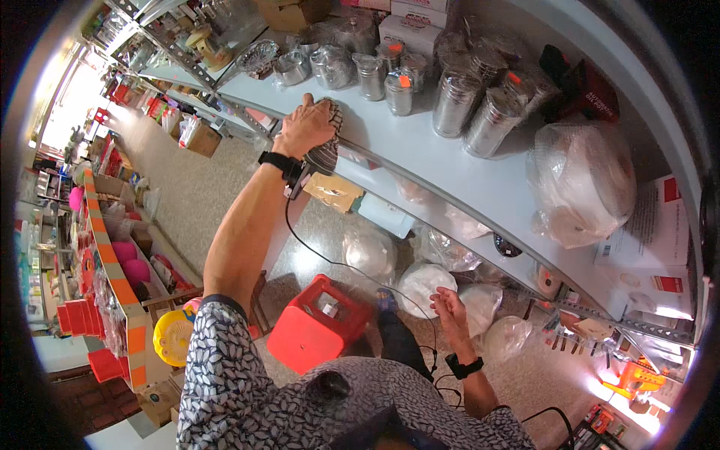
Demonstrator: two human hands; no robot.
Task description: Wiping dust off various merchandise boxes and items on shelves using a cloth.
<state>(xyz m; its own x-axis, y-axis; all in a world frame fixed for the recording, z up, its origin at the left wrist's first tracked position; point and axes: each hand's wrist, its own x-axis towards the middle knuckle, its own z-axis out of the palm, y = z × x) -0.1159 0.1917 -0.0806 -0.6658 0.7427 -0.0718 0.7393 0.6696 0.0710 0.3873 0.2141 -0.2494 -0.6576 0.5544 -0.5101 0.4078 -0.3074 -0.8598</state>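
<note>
My left hand (306, 126) presses a striped cloth (326, 149) against the front edge of a white metal shelf (388, 132). Part of the cloth hangs over that edge. Behind it on the shelf stand plastic-wrapped metal canisters (371, 79), some with orange stickers. Taller wrapped metal canisters (458, 104) are farther right, beside a large bubble-wrapped item (582, 180). Lower down, my right hand (450, 312) is held in the air with its fingers loosely apart and nothing in it. Below that hand are plastic-wrapped round items (426, 289).
A red plastic stool (315, 326) stands on the floor close to my legs. A thin black cable (349, 264) runs from my left wrist towards my body. At left are a yellow fan (171, 337) and a counter with orange-striped edging (107, 242). Cardboard boxes (202, 138) stand beyond.
</note>
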